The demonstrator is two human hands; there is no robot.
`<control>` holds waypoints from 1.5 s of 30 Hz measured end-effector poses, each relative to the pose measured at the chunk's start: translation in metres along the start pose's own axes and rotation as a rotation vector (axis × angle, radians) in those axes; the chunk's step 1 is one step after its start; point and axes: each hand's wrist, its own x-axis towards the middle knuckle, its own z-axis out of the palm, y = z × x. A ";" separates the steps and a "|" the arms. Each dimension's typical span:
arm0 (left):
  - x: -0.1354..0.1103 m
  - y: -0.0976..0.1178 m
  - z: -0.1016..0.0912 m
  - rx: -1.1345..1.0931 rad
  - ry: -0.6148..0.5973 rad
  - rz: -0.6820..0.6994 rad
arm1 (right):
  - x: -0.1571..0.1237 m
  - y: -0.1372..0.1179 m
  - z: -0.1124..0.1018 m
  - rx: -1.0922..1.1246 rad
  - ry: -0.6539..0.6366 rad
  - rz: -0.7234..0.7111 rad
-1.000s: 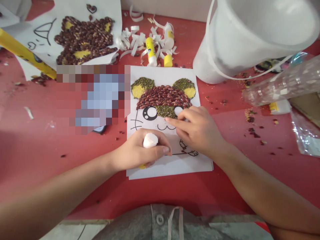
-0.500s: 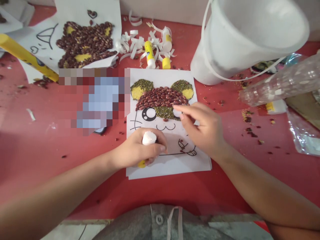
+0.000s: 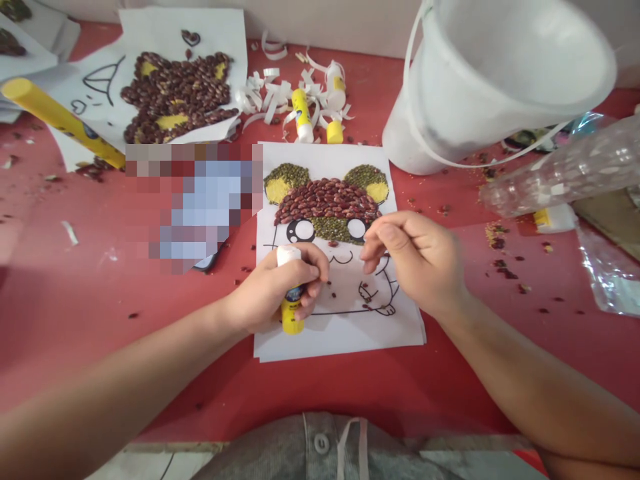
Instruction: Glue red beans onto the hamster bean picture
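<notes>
We find the left hand (image 3: 273,290) closed around a glue stick (image 3: 291,315), fingers wrapped about its barrel, with the white end up and the yellow end down. The stick stands slightly tilted just above the lower part of the white paper sheet (image 3: 340,341). It is light and stiff; we judge the barrel the proper place to take hold, as the smooth plastic may slip in a loose grip.

The right hand (image 3: 417,263) is curled, its fingertips (image 3: 374,248) drawn together in a pinch just above the drawn face. We cannot tell whether a seed lies between them.

The sheet lies flat on the red table (image 3: 150,377), near the center of the frame. Its seed collage (image 3: 327,201) has red-brown beans and small green seeds glued in rows. The sheet is thin and light, so we would steady it by a bare margin. We expect the seeds to be small and slippery, and those glued on to be fragile under pressure.

At upper left lies a second bean picture (image 3: 175,100). At top center, two more glue sticks (image 3: 303,117) stand among paper curls (image 3: 265,93). A white plastic bucket (image 3: 410,133) occupies the upper right.
</notes>
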 end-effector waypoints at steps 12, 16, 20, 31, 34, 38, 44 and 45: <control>0.000 0.004 0.004 -0.104 0.061 0.017 | 0.019 0.004 -0.014 0.274 0.139 -0.055; 0.000 0.002 0.002 -0.101 0.035 0.012 | 0.024 0.004 -0.023 0.236 0.184 -0.060; -0.001 -0.001 0.003 -0.059 0.012 0.026 | 0.023 0.002 -0.025 0.165 0.214 -0.090; -0.005 -0.003 0.001 -0.004 -0.060 0.029 | 0.019 -0.002 -0.025 0.138 0.181 -0.107; -0.005 -0.003 0.001 0.008 -0.059 0.024 | 0.018 -0.003 -0.024 0.151 0.195 -0.109; -0.006 -0.003 0.004 0.045 -0.047 0.029 | 0.017 -0.004 -0.023 0.171 0.189 -0.120; -0.007 -0.007 0.003 0.173 -0.019 0.044 | 0.016 -0.001 -0.022 0.151 0.161 -0.108; -0.007 -0.007 0.003 0.192 -0.016 0.051 | 0.016 -0.002 -0.022 0.142 0.154 -0.106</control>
